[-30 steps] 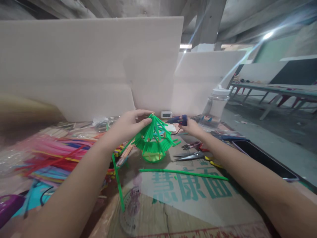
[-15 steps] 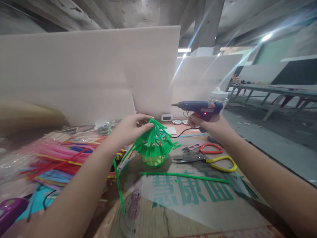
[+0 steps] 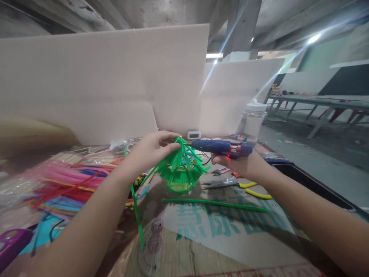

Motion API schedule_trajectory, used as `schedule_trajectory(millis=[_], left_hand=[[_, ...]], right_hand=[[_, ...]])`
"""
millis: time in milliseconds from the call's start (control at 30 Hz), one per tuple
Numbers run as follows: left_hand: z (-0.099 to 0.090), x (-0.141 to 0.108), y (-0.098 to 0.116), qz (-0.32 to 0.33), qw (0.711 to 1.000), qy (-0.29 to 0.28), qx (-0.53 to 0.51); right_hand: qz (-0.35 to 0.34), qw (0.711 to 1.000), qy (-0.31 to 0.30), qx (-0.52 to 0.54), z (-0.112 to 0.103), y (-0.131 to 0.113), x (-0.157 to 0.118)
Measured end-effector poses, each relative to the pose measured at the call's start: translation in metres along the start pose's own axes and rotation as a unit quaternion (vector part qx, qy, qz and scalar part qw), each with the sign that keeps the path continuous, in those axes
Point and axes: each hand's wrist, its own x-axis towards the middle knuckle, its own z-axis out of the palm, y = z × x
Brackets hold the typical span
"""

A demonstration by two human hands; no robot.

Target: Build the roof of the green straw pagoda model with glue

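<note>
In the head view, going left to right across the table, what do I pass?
Purple object → pile of coloured straws → left hand → green straw model → blue glue gun in the right hand → clear jar.

Craft workshop — straw bundles (image 3: 57, 184), scissors (image 3: 230, 182), bare concrete beams (image 3: 161, 11).

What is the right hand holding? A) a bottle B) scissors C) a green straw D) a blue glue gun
D: the right hand grips a blue glue gun, its nozzle pointing at the green straw model that the left hand pinches at the top.
</note>
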Motion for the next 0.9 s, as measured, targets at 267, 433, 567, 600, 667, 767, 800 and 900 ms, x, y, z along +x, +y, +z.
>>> schedule_trajectory(millis=[267,433,567,600,667,767,800,900], left_hand=[[0.0,0.0,0.001,0.007,1.0,-0.005,-0.005],[0.0,0.0,0.0,0.011,1.0,-0.011,-0.008],[0.0,-0.001,0.0,0.01,1.0,-0.014,-0.008],[-0.001,-0.001,0.001,0.01,1.0,-0.014,-0.005],[-0.001,-0.002,0.002,0.013,1.0,-0.013,0.001],[-0.001,-0.003,0.005,0.022,1.0,-0.014,0.007],[-0.001,-0.003,0.005,0.024,1.0,-0.014,0.009],[-0.001,-0.003,0.006,0.024,1.0,-0.012,0.014]], right_hand=[[-0.003,1.0,0.01,-0.016,0.002,0.004,0.0],[0.01,0.998,-0.028,0.049,0.003,0.008,-0.002],[0.004,1.0,0.002,0.001,0.004,0.01,-0.002],[0.0,1.0,0.01,-0.01,0.005,0.011,-0.001],[-0.007,0.999,0.022,-0.028,0.005,0.012,0.0],[-0.017,0.999,0.03,-0.033,0.005,0.013,0.001],[-0.021,0.999,0.029,-0.029,0.005,0.013,0.002],[-0.029,0.999,0.026,-0.019,0.005,0.012,0.002]])
